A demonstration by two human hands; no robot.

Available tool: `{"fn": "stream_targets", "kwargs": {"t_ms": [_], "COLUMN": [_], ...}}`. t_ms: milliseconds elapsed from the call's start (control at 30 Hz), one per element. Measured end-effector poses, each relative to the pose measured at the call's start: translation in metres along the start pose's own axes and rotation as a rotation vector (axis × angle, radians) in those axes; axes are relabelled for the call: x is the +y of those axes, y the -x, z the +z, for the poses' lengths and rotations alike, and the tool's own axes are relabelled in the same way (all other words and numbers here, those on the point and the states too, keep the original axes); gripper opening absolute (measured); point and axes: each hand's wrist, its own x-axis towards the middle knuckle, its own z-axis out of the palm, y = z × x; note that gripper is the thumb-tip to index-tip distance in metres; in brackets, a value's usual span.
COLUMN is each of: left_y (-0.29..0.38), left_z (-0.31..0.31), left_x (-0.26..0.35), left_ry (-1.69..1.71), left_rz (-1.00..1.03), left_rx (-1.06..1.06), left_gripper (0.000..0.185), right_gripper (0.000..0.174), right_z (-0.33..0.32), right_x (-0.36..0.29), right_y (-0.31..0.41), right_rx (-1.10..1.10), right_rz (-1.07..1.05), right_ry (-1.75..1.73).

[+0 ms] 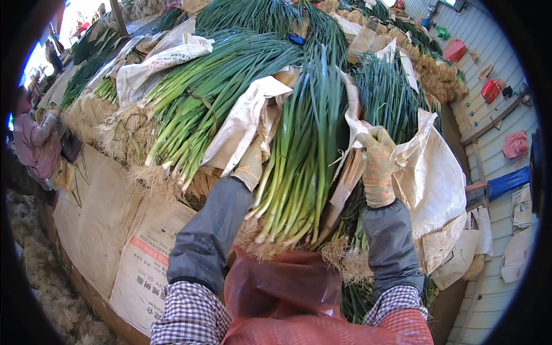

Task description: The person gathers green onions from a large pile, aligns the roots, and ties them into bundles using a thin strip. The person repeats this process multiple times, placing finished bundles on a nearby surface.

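A bunch of green onions (297, 172) lies between my hands, its white stems and roots towards me and dark leaves pointing away. My left hand (250, 166), in a soiled glove, is along the bunch's left side against a raised white woven-plastic flap (237, 125); its fingers are mostly hidden. On the right, my gloved right hand (377, 164) grips a twisted woven-plastic strip (353, 103) that runs up beside the leaves. A crumpled white woven sack (431, 185) hangs just right of that hand. The red plastic apron (284, 280) on my front sits close to the roots.
More green onions (189, 138) are piled at left, with others (388, 95) at right and behind. A printed woven sack (146, 254) covers the surface at lower left. Another person (39, 138) works at far left. A corrugated wall (509, 151) with hanging items runs along the right.
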Motion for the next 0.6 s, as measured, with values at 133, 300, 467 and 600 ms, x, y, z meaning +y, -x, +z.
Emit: {"fn": "stream_targets", "kwargs": {"t_ms": [133,300,467,600], "left_y": [0.02,0.061,0.153,0.225], "left_z": [0.023,0.031,0.078,0.084], "left_x": [0.043,0.066,0.105,0.141], "left_ry": [0.292,-0.164,-0.232,-0.315], "left_rz": [0.006,0.498,0.392,0.714], "left_rx": [-0.146,-0.391,-0.457,-0.528], "left_gripper": [0.03,0.021,0.021,0.024], "right_gripper": [0.006,0.02,0.02,0.018], "right_z": [0.042,0.077,0.071,0.037], "right_x": [-0.053,-0.094,-0.14,-0.199], "right_y": [-0.01,-0.013,0.002,0.034], "right_rx": [0.001,0.186,0.436,0.475], "right_rz": [-0.528,-0.981,-1.171,-1.272], "right_ry": [0.162,0.562,0.791,0.947]}}
